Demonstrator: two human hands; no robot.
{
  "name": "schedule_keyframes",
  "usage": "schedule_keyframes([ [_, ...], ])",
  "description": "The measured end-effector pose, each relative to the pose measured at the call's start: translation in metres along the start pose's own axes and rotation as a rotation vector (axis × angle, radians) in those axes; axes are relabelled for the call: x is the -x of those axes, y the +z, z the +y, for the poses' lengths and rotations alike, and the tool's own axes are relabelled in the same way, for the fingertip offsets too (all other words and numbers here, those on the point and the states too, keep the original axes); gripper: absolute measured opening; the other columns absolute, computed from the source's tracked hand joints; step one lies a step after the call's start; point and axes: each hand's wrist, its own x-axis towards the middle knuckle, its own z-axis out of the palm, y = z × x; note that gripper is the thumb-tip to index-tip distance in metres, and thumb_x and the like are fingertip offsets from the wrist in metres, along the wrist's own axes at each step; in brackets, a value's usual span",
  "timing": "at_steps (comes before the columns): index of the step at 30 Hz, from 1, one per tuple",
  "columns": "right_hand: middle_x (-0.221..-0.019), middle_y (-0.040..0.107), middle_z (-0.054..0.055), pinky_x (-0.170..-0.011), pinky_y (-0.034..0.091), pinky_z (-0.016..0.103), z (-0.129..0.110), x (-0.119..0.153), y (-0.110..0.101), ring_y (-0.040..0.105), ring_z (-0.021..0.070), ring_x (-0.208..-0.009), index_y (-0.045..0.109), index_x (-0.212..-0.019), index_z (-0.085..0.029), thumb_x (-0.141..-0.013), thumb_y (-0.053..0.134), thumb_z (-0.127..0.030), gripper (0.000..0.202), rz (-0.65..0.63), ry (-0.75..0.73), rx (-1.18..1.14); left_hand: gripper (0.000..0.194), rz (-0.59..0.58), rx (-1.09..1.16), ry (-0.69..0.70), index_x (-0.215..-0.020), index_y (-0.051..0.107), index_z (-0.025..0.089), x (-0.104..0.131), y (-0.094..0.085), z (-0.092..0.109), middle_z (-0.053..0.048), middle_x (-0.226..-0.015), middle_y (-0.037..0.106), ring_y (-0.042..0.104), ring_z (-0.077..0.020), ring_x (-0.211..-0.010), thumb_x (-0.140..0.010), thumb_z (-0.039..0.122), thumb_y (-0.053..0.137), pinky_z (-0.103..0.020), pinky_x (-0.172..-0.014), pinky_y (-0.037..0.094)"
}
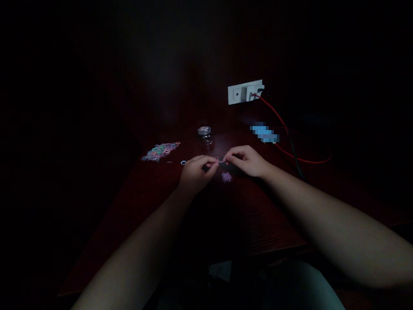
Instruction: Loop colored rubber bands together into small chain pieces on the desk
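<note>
My left hand point(198, 171) and my right hand point(243, 160) face each other just above the dark red table. Between their pinched fingertips stretches a small pale elastic band point(221, 162), held at one end by each hand. Below them on the table lies a neat bunch of purple elastic bands point(226, 177). A single light-blue elastic band point(183, 162) rests just left of my left hand. Farther left is a loose pile of mixed-colour elastic bands point(160, 151). Part of a pinkish band shows behind the fingertips, mostly hidden.
A small clear jar with a lid point(204, 135) stands behind my hands. On the wall, a white socket plate point(237, 94) holds a plug with a red cable point(274, 111). That cable runs to a blurred blue object point(264, 132) at the right. The table's front edge point(277, 250) is near my lap.
</note>
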Motion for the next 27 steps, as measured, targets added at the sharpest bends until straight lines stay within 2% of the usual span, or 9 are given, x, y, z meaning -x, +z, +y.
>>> schedule_keyframes([
  [10,-0.073,0.061,0.003,-0.065,0.044,0.029,0.006,-0.003,-0.020,0.056,0.0157,-0.068,0.062,-0.083,-0.017,-0.087,0.048,-0.025,0.016,0.505,-0.031,0.133,0.007,-0.015,-0.012,-0.010,-0.084,0.071,0.022,0.001,-0.001,0.001,-0.001,-0.081,0.072,0.065,-0.0155,-0.072,-0.081,0.024,0.065,-0.030,-0.074,0.052],
  [15,-0.069,0.058,0.002,-0.068,0.043,0.030,0.013,-0.005,-0.030,0.055,0.0160,-0.068,0.058,-0.080,-0.019,-0.086,0.042,-0.017,0.017,0.719,-0.028,0.227,0.008,-0.212,-0.035,0.103,-0.086,0.071,0.026,0.001,0.001,-0.002,0.000,-0.084,0.073,0.065,-0.0169,-0.081,-0.083,0.027,0.064,-0.032,-0.079,0.050],
  [17,-0.068,0.056,0.001,-0.067,0.043,0.030,0.018,-0.005,-0.033,0.054,0.0156,-0.066,0.056,-0.081,-0.020,-0.086,0.039,-0.016,0.018,0.767,-0.004,0.244,0.009,-0.272,-0.035,0.139,-0.087,0.071,0.027,0.002,0.001,-0.003,0.000,-0.087,0.073,0.065,-0.0171,-0.085,-0.084,0.026,0.063,-0.033,-0.084,0.049],
  [21,-0.068,0.055,0.001,-0.067,0.042,0.030,0.026,-0.005,-0.034,0.053,0.0154,-0.064,0.055,-0.084,-0.019,-0.086,0.035,-0.014,0.020,0.784,0.021,0.258,0.013,-0.317,-0.021,0.140,-0.090,0.072,0.029,0.002,0.003,-0.006,0.001,-0.091,0.073,0.065,-0.0173,-0.089,-0.084,0.024,0.062,-0.034,-0.086,0.048],
  [27,-0.066,0.055,0.001,-0.067,0.042,0.031,0.024,-0.006,-0.033,0.052,0.0156,-0.063,0.054,-0.080,-0.020,-0.083,0.037,-0.013,0.019,0.792,0.031,0.226,0.016,-0.370,-0.077,0.142,-0.095,0.072,0.030,0.000,0.003,-0.014,0.000,-0.094,0.073,0.064,-0.0190,-0.093,-0.086,0.025,0.060,-0.036,-0.088,0.047],
])
